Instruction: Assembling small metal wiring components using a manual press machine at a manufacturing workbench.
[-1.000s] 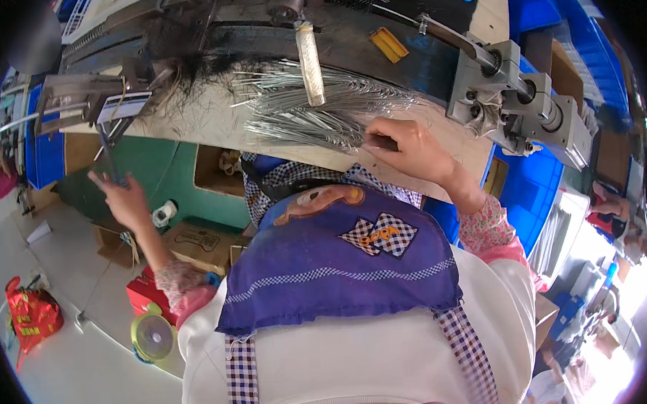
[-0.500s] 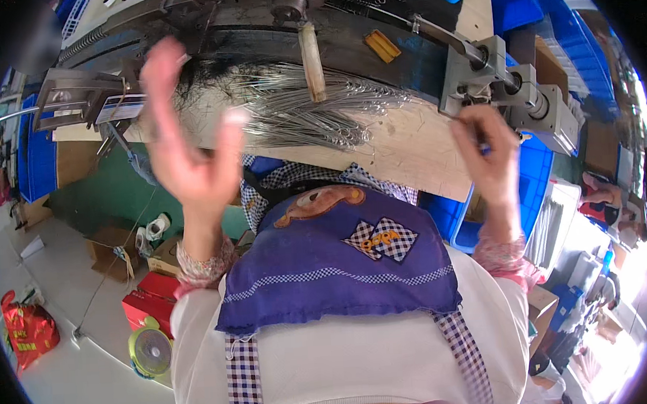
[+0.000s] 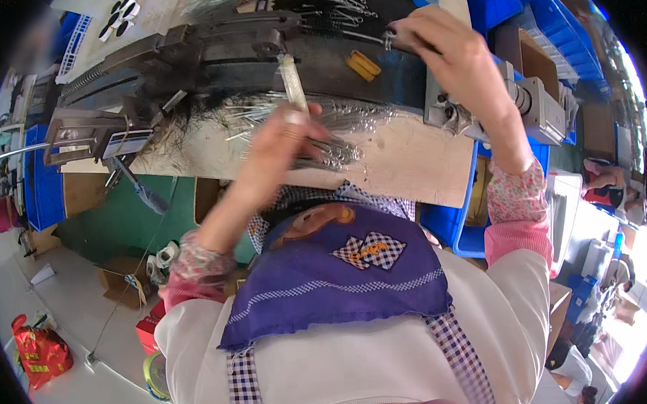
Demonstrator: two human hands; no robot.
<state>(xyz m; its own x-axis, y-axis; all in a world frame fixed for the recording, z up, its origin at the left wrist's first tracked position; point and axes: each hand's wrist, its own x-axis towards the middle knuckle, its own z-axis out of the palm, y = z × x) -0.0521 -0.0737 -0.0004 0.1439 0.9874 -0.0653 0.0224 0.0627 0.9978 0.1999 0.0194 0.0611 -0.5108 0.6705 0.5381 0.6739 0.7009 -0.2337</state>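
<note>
The right hand point(image 3: 462, 52) has swung from the grey clamp unit point(image 3: 542, 114) at right to the metal rod point(image 3: 364, 36) farther off, fingers bunched narrow near its fitting. The left hand point(image 3: 276, 142), spread wide at left a moment ago, now blurs by the pale lever handle point(image 3: 291, 83), over the looped wires point(image 3: 344, 153) heaped on the near bench point(image 3: 423, 153). Both hands are thus at the machinery; I can't tell whether either grips.

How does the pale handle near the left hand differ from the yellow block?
The pale handle is long; the yellow block is shorter. The pale handle's lower end is beside the blurred left hand, contact unclear; the yellow block lies apart on the dark surface. Both are longer than wide.
</note>
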